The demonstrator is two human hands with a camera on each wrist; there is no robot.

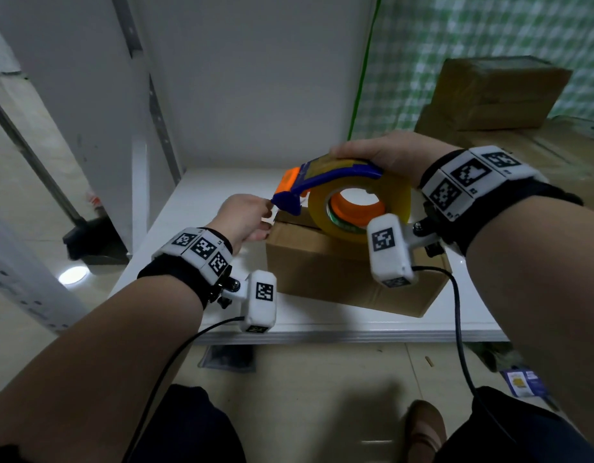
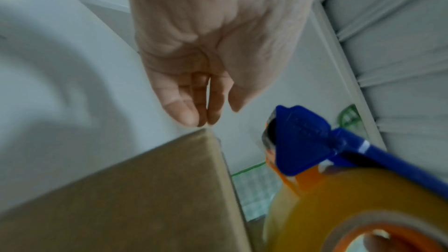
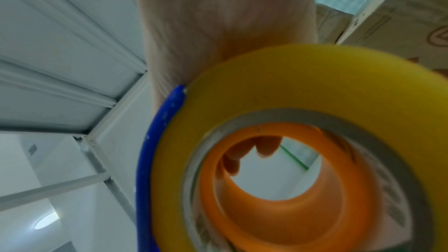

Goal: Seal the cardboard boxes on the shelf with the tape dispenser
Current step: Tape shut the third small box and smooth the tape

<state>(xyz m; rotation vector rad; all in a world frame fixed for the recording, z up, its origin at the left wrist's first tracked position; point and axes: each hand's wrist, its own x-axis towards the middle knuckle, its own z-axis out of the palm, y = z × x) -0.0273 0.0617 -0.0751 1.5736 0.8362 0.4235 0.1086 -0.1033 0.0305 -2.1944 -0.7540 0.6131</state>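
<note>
Right hand (image 1: 382, 152) grips the blue tape dispenser (image 1: 325, 182) above the cardboard box (image 1: 339, 272) on the white shelf (image 1: 202, 202); left hand (image 1: 245, 217), fingers loose, hovers at the box's far-left corner, holding nothing.

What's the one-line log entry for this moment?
right hand: grips tape dispenser above cardboard box | left hand: at dispenser's front end, fingers straight | box: on white shelf
</note>
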